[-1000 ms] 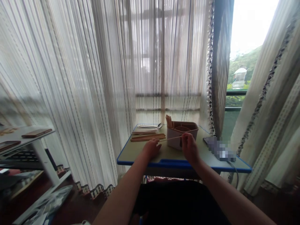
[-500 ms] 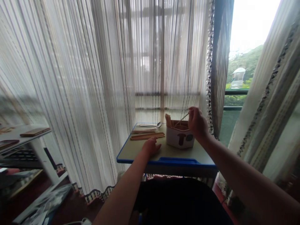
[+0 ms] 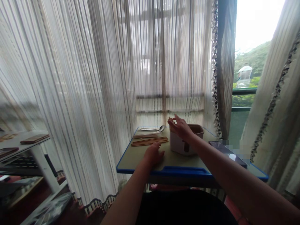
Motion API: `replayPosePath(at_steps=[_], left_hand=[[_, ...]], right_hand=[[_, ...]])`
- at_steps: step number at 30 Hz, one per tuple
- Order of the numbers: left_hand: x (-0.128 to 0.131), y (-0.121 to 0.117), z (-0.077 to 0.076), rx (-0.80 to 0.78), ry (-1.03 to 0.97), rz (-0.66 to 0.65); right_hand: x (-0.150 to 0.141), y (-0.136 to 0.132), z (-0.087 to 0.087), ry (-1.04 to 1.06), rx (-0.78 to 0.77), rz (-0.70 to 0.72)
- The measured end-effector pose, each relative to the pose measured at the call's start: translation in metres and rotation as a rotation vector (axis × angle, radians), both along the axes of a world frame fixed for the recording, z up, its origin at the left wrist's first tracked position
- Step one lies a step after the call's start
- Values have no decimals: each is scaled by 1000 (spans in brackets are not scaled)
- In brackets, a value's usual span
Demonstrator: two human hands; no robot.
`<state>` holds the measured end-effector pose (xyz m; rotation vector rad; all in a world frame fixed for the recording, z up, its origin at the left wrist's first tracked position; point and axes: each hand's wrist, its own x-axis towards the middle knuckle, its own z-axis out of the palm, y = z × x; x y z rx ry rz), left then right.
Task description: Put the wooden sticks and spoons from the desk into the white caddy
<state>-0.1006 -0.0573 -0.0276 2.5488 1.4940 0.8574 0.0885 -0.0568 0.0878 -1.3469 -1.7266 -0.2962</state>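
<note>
My left hand (image 3: 153, 154) rests on the small blue-edged table (image 3: 182, 171), fingers loosely curled, just below a row of wooden chopsticks (image 3: 150, 141). My right hand (image 3: 179, 126) hovers over the left rim of a white cutlery holder (image 3: 185, 144), fingers stretched out, with nothing I can see in them. Several chopsticks stand in the holder behind that hand, mostly hidden. Metal spoons (image 3: 152, 128) lie at the far side of the table.
A dark phone (image 3: 226, 151) lies on the table's right side. Striped sheer curtains (image 3: 93, 78) hang close behind and left of the table. A white shelf (image 3: 25, 142) with flat objects stands at the left. A window opening shows at the right.
My right hand carried a chopstick from in front of the holder up over it, and now it is open above the holder without the stick. The left hand stayed put.
</note>
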Motion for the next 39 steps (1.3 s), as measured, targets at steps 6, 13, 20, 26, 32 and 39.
replayPosePath(at_steps=[6,13,20,26,32,39], left_hand=[[-2,4,-5,47,-16,-18],[-2,1,-2,20,-33,-22],[-2,0,0,17,-5,-14],[-4,0,-1,45,25,-43],[-3,-2,1,22,61,-12],[-2,-2,4,14,112,104]], right_hand=[[-25,31,2,390,-34,78],[-38,39,1,571,32,-4],[-37,38,-2,565,16,9],[-31,40,-10,379,-38,-29],[-27,44,-11,253,-27,-150],[-31,46,-14,247,23,-241]])
